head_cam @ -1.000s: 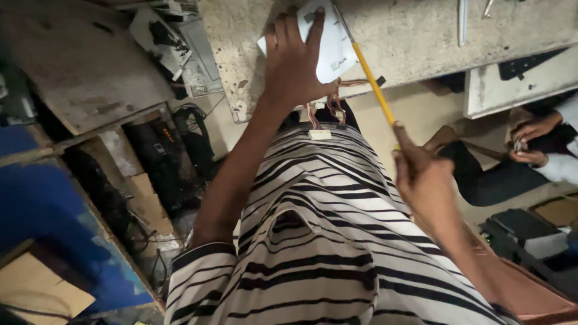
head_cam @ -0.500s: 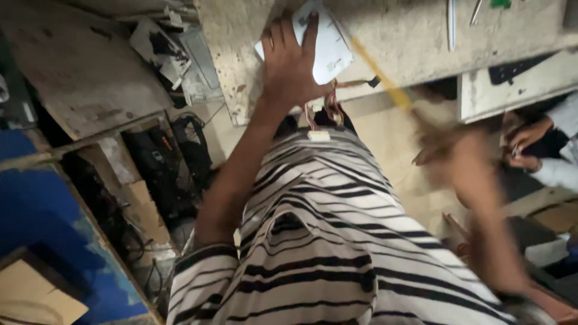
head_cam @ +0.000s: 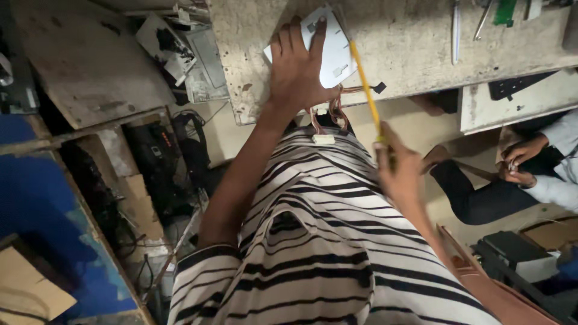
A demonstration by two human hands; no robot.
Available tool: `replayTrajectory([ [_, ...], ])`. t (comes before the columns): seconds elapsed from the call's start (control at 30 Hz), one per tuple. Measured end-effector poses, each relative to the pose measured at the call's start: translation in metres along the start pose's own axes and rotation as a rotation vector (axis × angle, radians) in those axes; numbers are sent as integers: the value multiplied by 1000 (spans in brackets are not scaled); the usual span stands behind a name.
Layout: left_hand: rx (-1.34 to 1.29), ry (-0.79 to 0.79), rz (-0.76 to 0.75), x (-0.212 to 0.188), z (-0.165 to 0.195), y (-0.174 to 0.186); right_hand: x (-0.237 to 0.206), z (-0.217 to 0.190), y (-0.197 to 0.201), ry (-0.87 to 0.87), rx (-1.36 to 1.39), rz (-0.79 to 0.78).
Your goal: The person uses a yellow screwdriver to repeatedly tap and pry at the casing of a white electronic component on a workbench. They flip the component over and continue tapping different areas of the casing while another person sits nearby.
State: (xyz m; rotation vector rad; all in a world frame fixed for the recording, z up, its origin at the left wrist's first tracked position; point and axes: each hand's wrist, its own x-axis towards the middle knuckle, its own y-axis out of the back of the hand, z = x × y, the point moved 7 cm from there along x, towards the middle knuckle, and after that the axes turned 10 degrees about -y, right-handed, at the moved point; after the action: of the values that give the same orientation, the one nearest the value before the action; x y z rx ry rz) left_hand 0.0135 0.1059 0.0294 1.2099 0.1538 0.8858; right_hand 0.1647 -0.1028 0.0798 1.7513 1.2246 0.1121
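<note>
Tabletop (head_cam: pixel 421 42) of worn, stained wood carries a white plastic panel (head_cam: pixel 331 51), and your left hand (head_cam: pixel 298 72) lies flat on it with fingers spread, pinning it near the edge while thin wires (head_cam: pixel 328 114) trail down to a small white connector (head_cam: pixel 323 139). Your right hand (head_cam: pixel 400 174) has its grip closed around a yellow-handled screwdriver (head_cam: pixel 365 90), whose shaft slants up across the panel's right side. Metal tools (head_cam: pixel 456 24) lie further along, and another person's hands (head_cam: pixel 521 159) work well apart at right.
</note>
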Motion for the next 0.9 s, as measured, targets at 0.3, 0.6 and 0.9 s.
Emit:
replayTrajectory([
  [0.3, 22, -74, -49, 0, 3, -1, -53, 21, 109, -99, -72, -93],
  [0.6, -8, -55, -50, -3, 3, 0, -61, 22, 111, -190, -174, -118],
  [0.9, -12, -56, -59, -2, 4, 1, -34, 34, 139, -151, -473, -177],
])
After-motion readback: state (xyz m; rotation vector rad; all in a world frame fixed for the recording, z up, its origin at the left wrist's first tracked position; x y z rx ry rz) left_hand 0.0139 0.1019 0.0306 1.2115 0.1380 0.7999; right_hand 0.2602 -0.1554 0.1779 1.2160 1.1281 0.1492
